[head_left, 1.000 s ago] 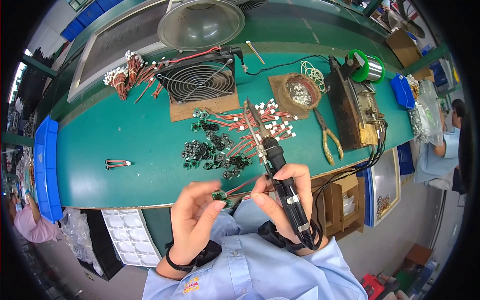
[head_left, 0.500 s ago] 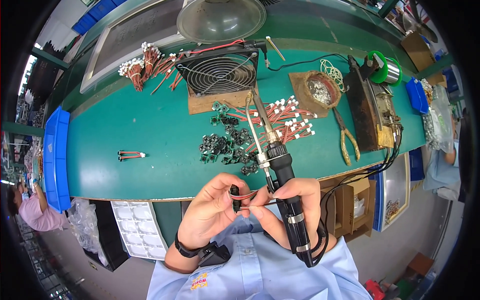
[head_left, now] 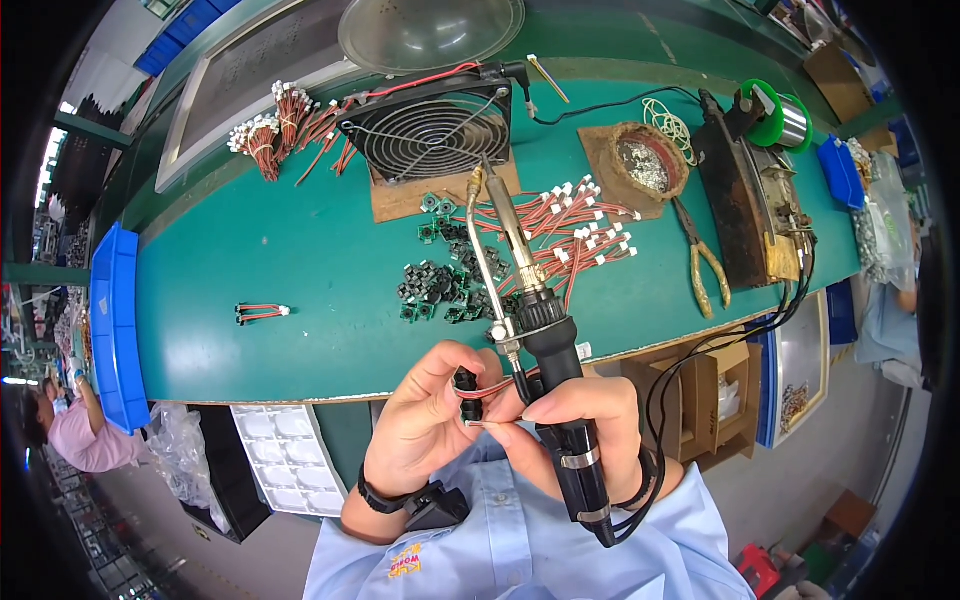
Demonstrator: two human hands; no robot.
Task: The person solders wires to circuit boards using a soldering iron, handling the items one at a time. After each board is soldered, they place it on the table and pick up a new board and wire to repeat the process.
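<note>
My right hand [head_left: 585, 425] grips the black handle of a soldering iron [head_left: 535, 330] whose metal tip points away over the green table [head_left: 300, 260]. My left hand [head_left: 430, 420] pinches a small black component [head_left: 468, 385] with red and white wires, close to my chest. The fingertips of both hands meet at the wire ends. On the table beyond lie a pile of small black components [head_left: 445, 285] and a bundle of red wires with white connectors [head_left: 570, 235].
A black fan [head_left: 430, 125] on a cardboard pad stands at the back, with more red wire bundles [head_left: 285, 125] to its left. A tin of solder dross [head_left: 648, 160], yellow-handled pliers [head_left: 705, 265], a green solder spool [head_left: 775, 110] and a blue bin [head_left: 115, 320] are around. One short wire [head_left: 262, 313] lies alone.
My hands and the soldering iron have drawn closer to my body and risen in view. The left hand's grip on the small wired component has tightened against the right fingertips.
</note>
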